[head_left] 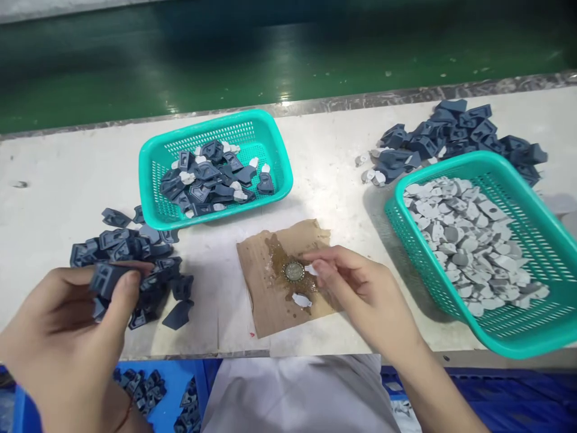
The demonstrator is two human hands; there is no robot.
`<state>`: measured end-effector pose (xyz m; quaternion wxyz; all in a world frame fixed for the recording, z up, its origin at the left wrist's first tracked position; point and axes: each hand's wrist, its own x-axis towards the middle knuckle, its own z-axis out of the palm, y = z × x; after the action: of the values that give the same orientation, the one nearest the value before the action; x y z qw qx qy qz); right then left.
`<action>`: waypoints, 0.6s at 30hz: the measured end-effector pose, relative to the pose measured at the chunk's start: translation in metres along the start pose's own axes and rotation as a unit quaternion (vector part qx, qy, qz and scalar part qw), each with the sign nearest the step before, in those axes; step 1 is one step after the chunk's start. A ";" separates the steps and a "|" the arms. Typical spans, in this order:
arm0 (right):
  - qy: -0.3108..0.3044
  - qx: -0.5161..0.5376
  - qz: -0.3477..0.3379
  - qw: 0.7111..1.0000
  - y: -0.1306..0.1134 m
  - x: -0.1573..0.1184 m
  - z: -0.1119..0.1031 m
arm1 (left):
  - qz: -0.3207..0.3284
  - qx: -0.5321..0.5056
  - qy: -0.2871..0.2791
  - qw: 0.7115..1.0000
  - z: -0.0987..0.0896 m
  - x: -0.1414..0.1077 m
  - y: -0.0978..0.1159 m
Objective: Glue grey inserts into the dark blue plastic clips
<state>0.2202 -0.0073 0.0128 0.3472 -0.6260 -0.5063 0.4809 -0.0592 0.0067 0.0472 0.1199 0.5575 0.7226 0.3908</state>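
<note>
My left hand (67,337) grips a dark blue plastic part (104,279) above a loose pile of the same blue parts (135,252) at the table's left. My right hand (356,282) reaches over a stained piece of cardboard (265,300), its fingertips pinching a small pale grey piece (311,270) beside a metal bottle cap (294,270) set in a glue-like smear. Another pale grey piece (300,299) lies on the cardboard just below the cap.
A teal basket (153,162) at centre back holds blue parts mixed with grey pieces. A second teal basket (536,337) at the right is full of grey pieces. Another blue pile (451,138) lies behind it. A green conveyor belt (270,54) runs along the back.
</note>
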 end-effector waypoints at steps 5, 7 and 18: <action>-0.004 -0.092 -0.073 0.993 0.003 0.004 0.005 | -0.109 -0.192 -0.059 0.973 0.024 -0.029 0.029; -0.018 -0.136 -0.120 0.983 0.003 0.007 0.006 | -0.119 -0.237 -0.131 0.955 0.033 -0.037 0.029; -0.036 -0.231 -0.206 0.950 0.007 0.007 0.009 | -0.013 -0.307 -0.275 0.911 0.062 -0.053 0.009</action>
<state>0.2143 -0.0025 0.0015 0.2662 -0.5536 -0.7335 0.2908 0.0036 -0.0137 -0.0013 0.4843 0.5694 0.5121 0.4231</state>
